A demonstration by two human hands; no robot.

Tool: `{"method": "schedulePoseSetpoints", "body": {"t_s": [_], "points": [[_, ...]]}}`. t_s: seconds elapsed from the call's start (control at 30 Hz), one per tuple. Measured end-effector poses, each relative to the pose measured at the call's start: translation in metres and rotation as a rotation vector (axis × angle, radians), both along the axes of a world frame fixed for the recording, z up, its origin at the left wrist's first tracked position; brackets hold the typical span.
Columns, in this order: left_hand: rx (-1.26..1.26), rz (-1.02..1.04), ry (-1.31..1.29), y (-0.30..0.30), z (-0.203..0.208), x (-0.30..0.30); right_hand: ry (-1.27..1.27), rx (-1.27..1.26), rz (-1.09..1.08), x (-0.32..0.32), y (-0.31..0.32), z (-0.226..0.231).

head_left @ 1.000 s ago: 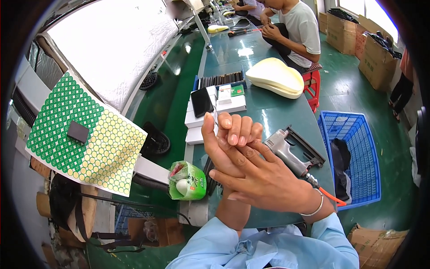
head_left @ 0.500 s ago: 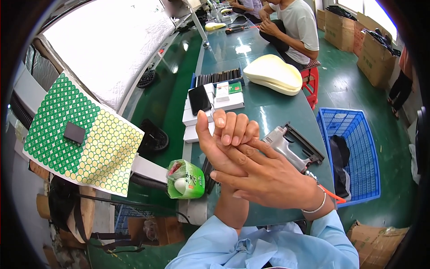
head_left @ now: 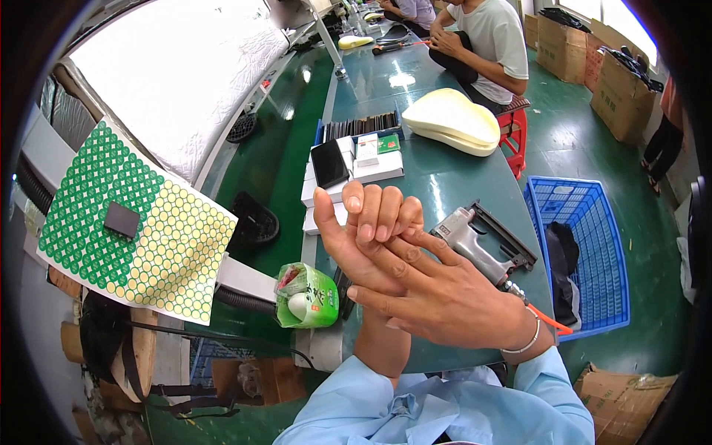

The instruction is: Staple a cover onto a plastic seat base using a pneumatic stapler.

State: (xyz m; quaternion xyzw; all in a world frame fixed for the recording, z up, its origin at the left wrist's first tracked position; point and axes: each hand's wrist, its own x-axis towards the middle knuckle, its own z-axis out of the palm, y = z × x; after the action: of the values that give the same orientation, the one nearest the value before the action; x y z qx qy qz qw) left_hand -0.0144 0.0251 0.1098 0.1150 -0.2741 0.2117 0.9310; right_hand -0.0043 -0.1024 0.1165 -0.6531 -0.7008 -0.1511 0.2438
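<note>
Above the near end of the green table, my hands are clasped together. My left hand (head_left: pixel 347 248) is turned palm up, its thumb out and its fingers curled over the fingertips of my right hand (head_left: pixel 456 297). My right hand lies back up across the left palm, fingers stretched out; a thin bracelet circles its wrist. Between the hands I see no object. Just beyond my right hand, a silver-and-black pneumatic stapler (head_left: pixel 478 241) rests on the table, joined to an orange air hose (head_left: pixel 547 319). Past my left hand, a black phone (head_left: pixel 329 163) sits on white boxes (head_left: pixel 382 169).
Cream foam seat pads (head_left: pixel 452 122) lie farther along the table, near a seated co-worker (head_left: pixel 489 44). A blue tray (head_left: pixel 320 133) holds dark strips. Left are a green packet (head_left: pixel 319 297) and a sticker sheet (head_left: pixel 178 245). Right stands a blue crate (head_left: pixel 608 252) with black material.
Both hands have shifted slightly left together, still clasped. The left thumb leans farther out to the left. Objects on the table have stayed put.
</note>
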Motion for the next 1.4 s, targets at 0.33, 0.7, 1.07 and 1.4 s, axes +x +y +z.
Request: {"method": "schedulePoseSetpoints", "body": {"t_s": [0.33,0.7,1.07,1.4], "points": [[0.039,0.038,-0.067,-0.002,0.003,0.0,-0.032,0.009,-0.003,-0.001,0.0,-0.001],[0.206,-0.042,0.048,0.002,0.006,-0.005,0.699,0.338,0.408,0.019,-0.017,0.011],[0.995,0.533,0.375,-0.009,0.013,-0.02,2.015,0.746,0.978,0.043,-0.005,-0.002],[1.319,0.9,0.237,-0.016,0.014,-0.019,2.063,0.859,0.872,0.038,-0.007,0.002]]}}
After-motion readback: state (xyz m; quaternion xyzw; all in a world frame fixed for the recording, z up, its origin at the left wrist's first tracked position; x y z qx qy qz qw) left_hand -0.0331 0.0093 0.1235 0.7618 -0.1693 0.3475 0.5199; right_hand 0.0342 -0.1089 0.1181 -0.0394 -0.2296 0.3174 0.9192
